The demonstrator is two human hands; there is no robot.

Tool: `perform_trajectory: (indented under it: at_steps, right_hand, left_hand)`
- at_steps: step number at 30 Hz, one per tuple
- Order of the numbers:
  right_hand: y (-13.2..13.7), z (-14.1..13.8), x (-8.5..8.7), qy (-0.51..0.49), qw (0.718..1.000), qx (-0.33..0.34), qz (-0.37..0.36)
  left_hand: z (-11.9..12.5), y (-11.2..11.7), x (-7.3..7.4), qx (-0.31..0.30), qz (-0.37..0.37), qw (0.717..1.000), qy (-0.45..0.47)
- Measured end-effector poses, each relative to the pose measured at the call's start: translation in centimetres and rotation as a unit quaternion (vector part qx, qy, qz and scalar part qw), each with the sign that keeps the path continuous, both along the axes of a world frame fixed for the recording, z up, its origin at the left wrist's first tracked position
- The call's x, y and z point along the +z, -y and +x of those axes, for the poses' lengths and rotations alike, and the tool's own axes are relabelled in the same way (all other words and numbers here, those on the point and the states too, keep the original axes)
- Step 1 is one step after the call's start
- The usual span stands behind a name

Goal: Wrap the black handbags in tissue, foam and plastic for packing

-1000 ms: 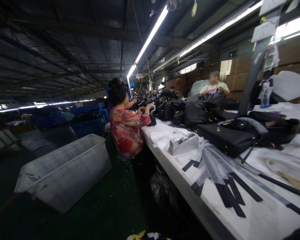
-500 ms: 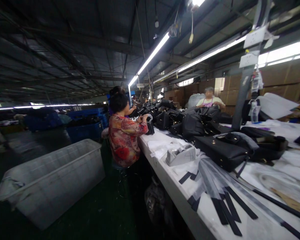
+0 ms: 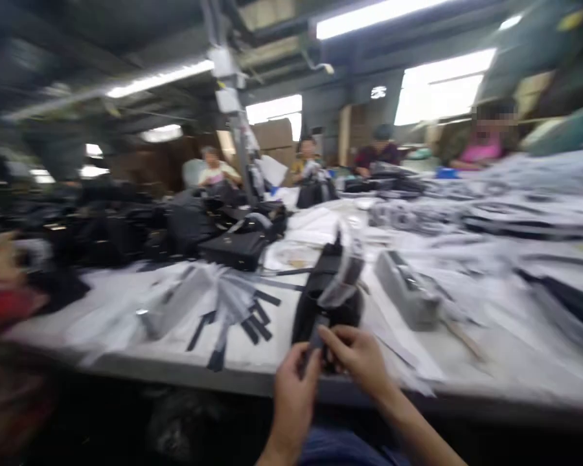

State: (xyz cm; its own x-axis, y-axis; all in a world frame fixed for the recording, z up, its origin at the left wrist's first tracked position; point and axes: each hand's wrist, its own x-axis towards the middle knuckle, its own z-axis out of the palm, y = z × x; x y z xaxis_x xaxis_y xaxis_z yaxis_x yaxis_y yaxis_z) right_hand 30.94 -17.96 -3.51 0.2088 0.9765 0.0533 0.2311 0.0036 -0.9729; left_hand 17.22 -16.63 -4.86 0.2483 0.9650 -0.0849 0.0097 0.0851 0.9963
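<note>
Directly before me at the table's front edge stands a black handbag [image 3: 304, 310], with clear wrapping [image 3: 342, 275] around its raised handle. My left hand [image 3: 294, 385] is closed, thumb and fingers pinching a short dark strap [image 3: 319, 327] at the near side of the bag. From the other side my right hand [image 3: 362, 362] pinches the same strap near its upper part. Motion blur hides the fine detail at the fingertips. Several black straps in film [image 3: 243, 304] lie fanned out left of the bag.
Grey tape dispensers stand left [image 3: 168, 304] and right [image 3: 411, 291] of the bag. Black handbags [image 3: 236, 249] are heaped at the back left. White sheets [image 3: 495, 304] and wrapped strips cover the right side. Co-workers [image 3: 379, 152] sit across the table; a red sleeve [image 3: 4, 310] shows at left.
My view has swung right and down, from the aisle, grey bin and seated co-worker to the tabletop before me. Both my hands and the handbag have come into view.
</note>
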Motion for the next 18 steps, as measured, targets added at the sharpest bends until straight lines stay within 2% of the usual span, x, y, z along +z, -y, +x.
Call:
perform_trajectory:
  at_steps: [3, 5, 7, 9, 10, 11, 13, 15, 18]
  right_hand:
    - [0.6, 2.6, 0.6, -0.039, 0.996, -0.077, 0.037]
    - [1.9, 5.5, 1.1, 0.027, 0.979, -0.178, 0.095]
    - [3.4, 9.0, 1.9, 0.137, 0.936, -0.288, 0.149]
    - [3.7, 12.9, 2.5, 0.224, 0.892, -0.36, 0.16]
    - [3.2, 14.9, 2.7, 0.239, 0.885, -0.374, 0.143]
    - [2.4, 16.6, 2.8, 0.231, 0.892, -0.374, 0.106]
    - [0.4, 19.5, 2.6, 0.173, 0.922, -0.346, 0.022]
    - [-1.6, 21.1, 2.1, 0.112, 0.944, -0.309, -0.032]
    - [-3.0, 22.0, 1.6, 0.061, 0.956, -0.286, -0.04]
  left_hand:
    - [-0.4, -1.4, -0.5, 0.046, 0.053, 0.997, -0.041]
    - [-0.7, -1.9, -1.0, 0.066, 0.045, 0.995, -0.06]
    - [-0.9, -1.8, -1.3, 0.071, 0.028, 0.995, -0.063]
    - [-0.9, -1.6, -1.5, 0.066, 0.014, 0.997, -0.048]
    - [-0.8, -1.5, -1.5, 0.062, 0.006, 0.997, -0.039]
    - [-0.7, -1.5, -1.5, 0.059, -0.001, 0.998, -0.03]
    - [-0.5, -1.6, -1.6, 0.056, -0.014, 0.998, -0.024]
    - [-0.4, -1.8, -1.6, 0.057, -0.022, 0.998, -0.027]
    - [-0.6, -1.7, -1.7, 0.067, -0.023, 0.997, -0.025]
